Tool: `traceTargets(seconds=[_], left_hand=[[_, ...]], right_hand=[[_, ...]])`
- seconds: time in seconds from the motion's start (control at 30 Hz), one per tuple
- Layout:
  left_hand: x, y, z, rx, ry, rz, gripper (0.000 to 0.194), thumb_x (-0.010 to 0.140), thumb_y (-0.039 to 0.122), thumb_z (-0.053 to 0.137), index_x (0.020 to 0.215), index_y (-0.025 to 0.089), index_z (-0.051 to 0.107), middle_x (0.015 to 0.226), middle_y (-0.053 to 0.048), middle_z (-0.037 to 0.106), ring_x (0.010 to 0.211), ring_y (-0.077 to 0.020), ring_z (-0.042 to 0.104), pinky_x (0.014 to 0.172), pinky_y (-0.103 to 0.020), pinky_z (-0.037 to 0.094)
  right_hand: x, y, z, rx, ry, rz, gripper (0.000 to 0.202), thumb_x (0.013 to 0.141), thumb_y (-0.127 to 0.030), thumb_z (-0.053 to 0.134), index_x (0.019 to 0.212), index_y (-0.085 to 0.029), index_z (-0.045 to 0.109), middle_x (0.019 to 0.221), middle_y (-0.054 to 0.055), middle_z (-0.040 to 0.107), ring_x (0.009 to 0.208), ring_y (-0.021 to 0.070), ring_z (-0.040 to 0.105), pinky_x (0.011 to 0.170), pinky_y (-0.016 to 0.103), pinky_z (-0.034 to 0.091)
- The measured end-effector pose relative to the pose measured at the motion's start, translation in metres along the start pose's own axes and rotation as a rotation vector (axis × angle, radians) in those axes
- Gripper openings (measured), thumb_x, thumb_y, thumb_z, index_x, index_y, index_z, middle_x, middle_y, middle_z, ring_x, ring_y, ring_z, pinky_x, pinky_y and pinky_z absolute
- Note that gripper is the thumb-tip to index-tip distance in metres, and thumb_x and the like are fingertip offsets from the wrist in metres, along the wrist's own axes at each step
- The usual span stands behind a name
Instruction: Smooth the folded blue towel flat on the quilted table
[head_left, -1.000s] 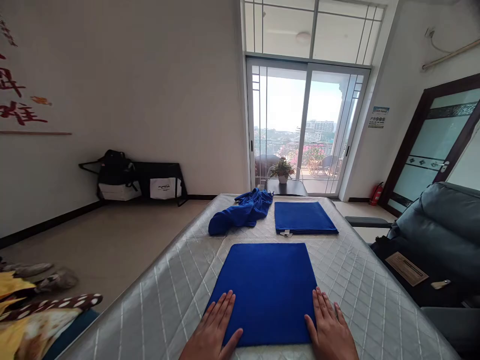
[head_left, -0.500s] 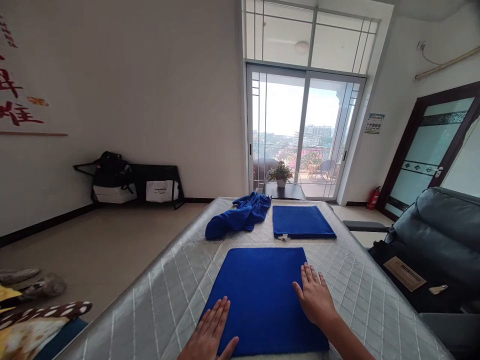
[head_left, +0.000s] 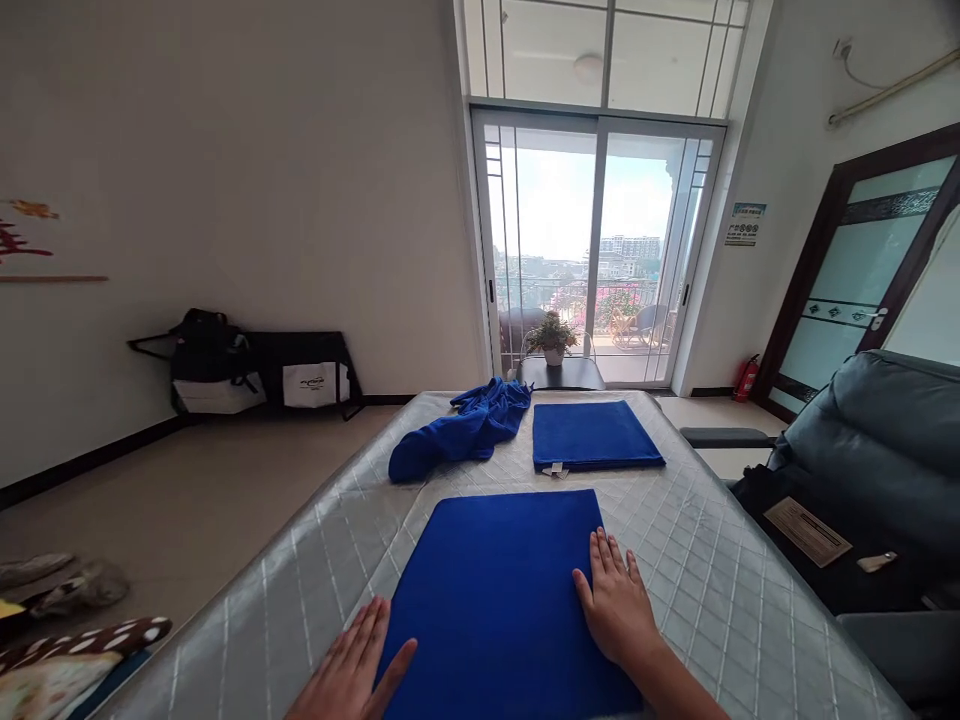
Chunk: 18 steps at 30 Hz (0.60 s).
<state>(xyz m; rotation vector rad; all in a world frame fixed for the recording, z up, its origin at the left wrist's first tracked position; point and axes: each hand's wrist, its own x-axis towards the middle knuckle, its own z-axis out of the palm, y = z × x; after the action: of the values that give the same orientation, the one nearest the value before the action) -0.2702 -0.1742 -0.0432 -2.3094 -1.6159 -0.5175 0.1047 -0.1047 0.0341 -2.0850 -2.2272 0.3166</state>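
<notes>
A flat, folded blue cloth point(head_left: 487, 600) lies in front of me on the quilted silver-grey table cover point(head_left: 720, 560). At its left edge rests my left hand point(head_left: 352, 660), fingers stretched out and thumb over the cloth. My right hand point(head_left: 619, 600) lies flat along the right edge, its fingers extended and slightly spread. Neither hand grips anything. Beyond the cloth, a second folded blue cloth point(head_left: 596, 435) with white tags lies to the right. A crumpled blue cloth point(head_left: 465, 430) sits to its left.
A dark armchair point(head_left: 877, 450) stands close on the right, bearing a brown card point(head_left: 808, 531). Past the table's far end, a potted plant point(head_left: 553, 338) stands on a chair before the glass sliding door. Bags point(head_left: 217, 370) sit by the left wall. Patterned fabric point(head_left: 75, 660) shows at lower left.
My left hand has moved left, from lying over the cloth's left part to its edge. My right hand stays near the right edge. The whole view has shifted slightly.
</notes>
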Motion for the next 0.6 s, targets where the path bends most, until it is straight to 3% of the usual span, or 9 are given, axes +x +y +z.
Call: traceTargets(seconds=[0.1, 0.2, 0.3, 0.37, 0.47, 0.6], left_hand=[[0.036, 0.032, -0.015, -0.112, -0.211, -0.079, 0.067, 0.100, 0.050, 0.035, 0.154, 0.031, 0.001, 0.156, -0.007, 0.035, 0.140, -0.0291, 0.040, 0.108, -0.049, 0.042], [0.083, 0.100, -0.025, -0.257, -0.361, 0.021, 0.065, 0.100, 0.054, 0.031, 0.155, 0.025, 0.013, 0.161, -0.006, 0.024, 0.145, -0.0276, 0.030, 0.115, -0.046, 0.035], [0.126, 0.164, -0.021, -0.345, -0.365, 0.187, 0.065, 0.101, 0.054, 0.028, 0.155, 0.021, 0.020, 0.161, -0.007, 0.023, 0.147, -0.0249, 0.026, 0.119, -0.042, 0.029], [0.145, 0.191, -0.014, -0.349, -0.328, 0.205, 0.065, 0.101, 0.054, 0.024, 0.154, 0.016, 0.024, 0.160, -0.010, 0.025, 0.148, -0.0245, 0.023, 0.121, -0.043, 0.026], [0.156, 0.203, -0.005, -0.331, -0.298, 0.186, 0.067, 0.101, 0.055, 0.022, 0.154, 0.013, 0.026, 0.160, -0.012, 0.025, 0.148, -0.0254, 0.020, 0.121, -0.045, 0.025], [0.147, 0.177, -0.003, -0.299, -0.320, 0.155, 0.067, 0.101, 0.056, 0.022, 0.155, 0.016, 0.021, 0.161, -0.010, 0.021, 0.148, -0.0250, 0.021, 0.120, -0.045, 0.028]], right_hand=[[0.000, 0.000, 0.001, -0.004, 0.002, -0.003, 0.066, 0.099, -0.047, 0.014, 0.155, -0.013, 0.013, 0.162, 0.003, 0.005, 0.150, 0.0202, 0.004, 0.121, 0.045, 0.003], [0.000, 0.001, 0.003, -0.010, 0.017, -0.007, 0.064, 0.099, -0.043, 0.015, 0.156, -0.013, 0.013, 0.162, 0.003, 0.007, 0.150, 0.0207, 0.005, 0.121, 0.045, 0.003], [0.001, 0.005, 0.005, -0.046, 0.026, -0.036, 0.063, 0.098, -0.039, 0.017, 0.156, -0.012, 0.015, 0.162, 0.004, 0.007, 0.150, 0.0214, 0.006, 0.121, 0.045, 0.004], [0.002, 0.010, 0.006, -0.068, 0.016, -0.070, 0.062, 0.098, -0.036, 0.016, 0.155, -0.014, 0.017, 0.162, 0.003, 0.007, 0.150, 0.0208, 0.005, 0.121, 0.044, 0.006], [0.003, 0.017, 0.007, -0.053, 0.009, -0.105, 0.061, 0.099, -0.037, 0.013, 0.156, -0.017, 0.017, 0.162, 0.001, 0.008, 0.150, 0.0184, 0.007, 0.121, 0.041, 0.008], [0.004, 0.017, 0.008, -0.009, 0.042, -0.068, 0.063, 0.098, -0.042, 0.016, 0.156, -0.016, 0.017, 0.162, 0.002, 0.011, 0.150, 0.0195, 0.009, 0.121, 0.043, 0.006]])
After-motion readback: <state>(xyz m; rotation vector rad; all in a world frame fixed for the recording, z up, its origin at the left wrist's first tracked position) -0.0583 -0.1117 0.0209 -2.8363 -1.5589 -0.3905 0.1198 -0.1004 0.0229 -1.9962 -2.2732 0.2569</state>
